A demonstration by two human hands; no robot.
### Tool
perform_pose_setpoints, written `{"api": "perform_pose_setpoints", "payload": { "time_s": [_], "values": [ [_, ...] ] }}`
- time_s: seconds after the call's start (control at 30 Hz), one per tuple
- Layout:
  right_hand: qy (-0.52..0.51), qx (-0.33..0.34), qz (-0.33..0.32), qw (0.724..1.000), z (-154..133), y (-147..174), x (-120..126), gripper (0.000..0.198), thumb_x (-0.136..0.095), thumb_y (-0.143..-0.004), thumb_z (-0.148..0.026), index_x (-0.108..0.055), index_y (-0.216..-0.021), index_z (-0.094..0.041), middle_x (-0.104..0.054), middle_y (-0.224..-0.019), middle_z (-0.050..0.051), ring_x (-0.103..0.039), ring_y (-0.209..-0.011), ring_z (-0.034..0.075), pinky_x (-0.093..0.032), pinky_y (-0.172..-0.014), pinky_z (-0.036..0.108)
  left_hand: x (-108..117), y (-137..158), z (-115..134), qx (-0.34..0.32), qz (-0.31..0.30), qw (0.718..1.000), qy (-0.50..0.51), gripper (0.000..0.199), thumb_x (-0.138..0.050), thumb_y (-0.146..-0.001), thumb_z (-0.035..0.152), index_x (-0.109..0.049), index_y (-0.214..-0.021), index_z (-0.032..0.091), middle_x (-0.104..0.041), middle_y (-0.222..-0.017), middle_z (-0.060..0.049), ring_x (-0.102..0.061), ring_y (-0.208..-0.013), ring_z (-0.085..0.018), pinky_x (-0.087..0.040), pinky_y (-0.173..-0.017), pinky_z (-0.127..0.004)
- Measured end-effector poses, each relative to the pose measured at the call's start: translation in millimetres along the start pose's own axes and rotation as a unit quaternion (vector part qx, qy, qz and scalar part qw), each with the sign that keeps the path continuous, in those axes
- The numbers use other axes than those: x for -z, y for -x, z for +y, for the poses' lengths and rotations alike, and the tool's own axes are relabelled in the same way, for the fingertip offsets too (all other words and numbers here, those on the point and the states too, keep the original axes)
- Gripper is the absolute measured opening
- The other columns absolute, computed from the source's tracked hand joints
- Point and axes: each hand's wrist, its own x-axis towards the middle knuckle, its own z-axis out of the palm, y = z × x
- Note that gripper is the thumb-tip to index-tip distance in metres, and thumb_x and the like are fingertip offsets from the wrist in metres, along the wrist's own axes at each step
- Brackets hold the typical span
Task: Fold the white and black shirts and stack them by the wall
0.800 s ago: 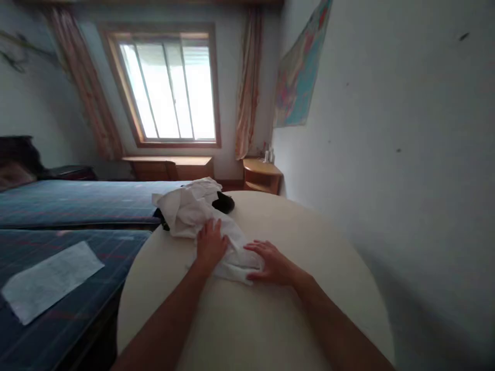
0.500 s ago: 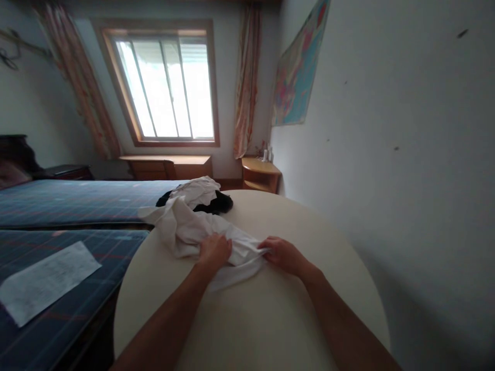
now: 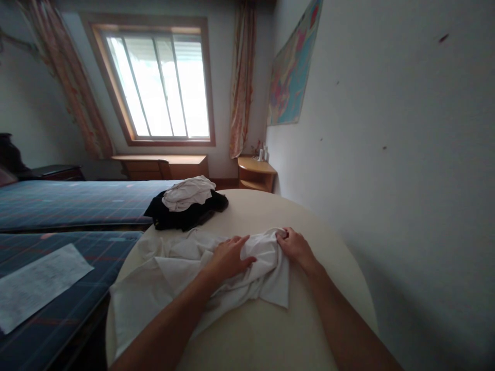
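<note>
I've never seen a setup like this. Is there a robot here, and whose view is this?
No robot: a person is working with two bare hands. One camera, worn on the head, looks forward and down over them. On the round cream table lies a wrinkled white cloth. The right hand pinches its gathered edge, while the left hand rests on it, loosely opened. Farther back, toward the left, a black cloth lies bunched with a pale cloth on top.
</note>
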Motion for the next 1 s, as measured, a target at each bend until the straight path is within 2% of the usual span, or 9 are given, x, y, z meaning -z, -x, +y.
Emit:
{"api": "perform_pose_setpoints", "payload": {
  "time_s": [0.07,0.13,0.2,0.3,0.43,0.57,0.73,0.87,1.0],
  "values": [
    [-0.094,0.017,-0.006,0.995,-0.7,-1.2,-2.5,0.037,-0.059,-0.083,-0.037,-0.061,-0.116,-0.02,-0.073,-0.1,0.01,-0.068,-0.09,0.023,-0.051,-0.081,0.033,-6.4,-2.9,-3.6,-0.003,-0.029,1.0,0.005,0.042,-0.061,-0.085,0.044,-0.066,-0.122,0.024,-0.071,-0.108,-0.009,-0.065,-0.102,-0.027,-0.045,-0.09,-0.036],
    [-0.172,0.033,0.006,0.985,-2.2,-3.2,-3.3,0.038,-0.058,-0.082,-0.034,-0.059,-0.117,-0.02,-0.072,-0.102,0.009,-0.069,-0.086,0.02,-0.052,-0.08,0.032,-9.3,-5.4,-5.4,0.003,-0.044,0.999,0.012,0.021,-0.058,-0.087,0.036,-0.073,-0.097,0.024,-0.073,-0.091,-0.006,-0.067,-0.089,-0.024,-0.045,-0.081,-0.032],
    [-0.221,0.035,0.039,0.974,-3.6,-5.8,-1.1,0.038,-0.056,-0.083,-0.035,-0.059,-0.118,-0.019,-0.071,-0.103,0.009,-0.068,-0.077,0.018,-0.053,-0.076,0.032,-7.6,-7.9,-8.7,0.029,-0.025,0.999,0.025,0.018,-0.054,-0.09,0.032,-0.071,-0.086,0.024,-0.073,-0.085,-0.005,-0.067,-0.082,-0.021,-0.044,-0.074,-0.029],
    [-0.256,0.022,0.116,0.96,-4.9,-9.5,7.8,0.044,-0.055,-0.084,-0.044,-0.059,-0.118,-0.015,-0.069,-0.101,0.011,-0.062,-0.064,0.016,-0.052,-0.066,0.033,2.2,-13.2,-21.6,0.12,0.084,0.988,0.05,0.019,-0.048,-0.094,0.031,-0.065,-0.091,0.023,-0.072,-0.088,-0.006,-0.066,-0.081,-0.021,-0.043,-0.069,-0.027],
    [-0.264,0.025,0.189,0.945,-10.7,-9.9,20.0,0.049,-0.057,-0.083,-0.049,-0.062,-0.117,-0.013,-0.067,-0.096,0.011,-0.058,-0.068,0.017,-0.051,-0.067,0.033,15.7,-21.6,-47.0,0.236,0.253,0.93,0.124,0.018,-0.043,-0.096,0.033,-0.058,-0.098,0.022,-0.069,-0.087,-0.006,-0.065,-0.078,-0.021,-0.044,-0.07,-0.029],
    [-0.243,0.052,0.149,0.957,-21.4,-3.8,20.6,0.05,-0.054,-0.085,-0.051,-0.064,-0.117,-0.015,-0.067,-0.096,0.01,-0.06,-0.073,0.018,-0.05,-0.07,0.032,20.1,-26.7,-61.9,0.267,0.343,0.87,0.232,0.017,-0.044,-0.094,0.033,-0.054,-0.098,0.02,-0.065,-0.082,-0.004,-0.064,-0.076,-0.021,-0.046,-0.07,-0.03],
    [-0.178,0.079,0.057,0.979,-24.7,1.9,13.8,0.037,-0.056,-0.084,-0.051,-0.068,-0.09,-0.017,-0.071,-0.089,0.009,-0.065,-0.084,0.023,-0.049,-0.083,0.036,22.1,-27.9,-66.1,0.264,0.415,0.81,0.32,0.015,-0.044,-0.089,0.026,-0.052,-0.098,0.019,-0.062,-0.085,-0.003,-0.061,-0.079,-0.018,-0.048,-0.076,-0.03],
    [-0.264,0.064,0.077,0.959,-26.2,2.4,16.0,0.042,-0.051,-0.087,-0.056,-0.062,-0.099,-0.017,-0.07,-0.089,0.008,-0.065,-0.081,0.021,-0.05,-0.076,0.032,24.3,-24.7,-60.9,0.234,0.388,0.82,0.35,0.02,-0.043,-0.085,0.026,-0.056,-0.098,0.019,-0.061,-0.083,-0.001,-0.059,-0.076,-0.016,-0.047,-0.072,-0.027],
    [-0.286,0.063,0.131,0.947,-30.5,3.5,25.5,0.046,-0.052,-0.087,-0.059,-0.064,-0.101,-0.017,-0.07,-0.085,0.007,-0.062,-0.075,0.02,-0.049,-0.07,0.03,26.3,-19.7,-49.1,0.178,0.333,0.87,0.317,0.032,-0.042,-0.09,0.04,-0.062,-0.101,0.018,-0.063,-0.079,-0.001,-0.059,-0.07,-0.017,-0.047,-0.065,-0.026]
  ]
}}
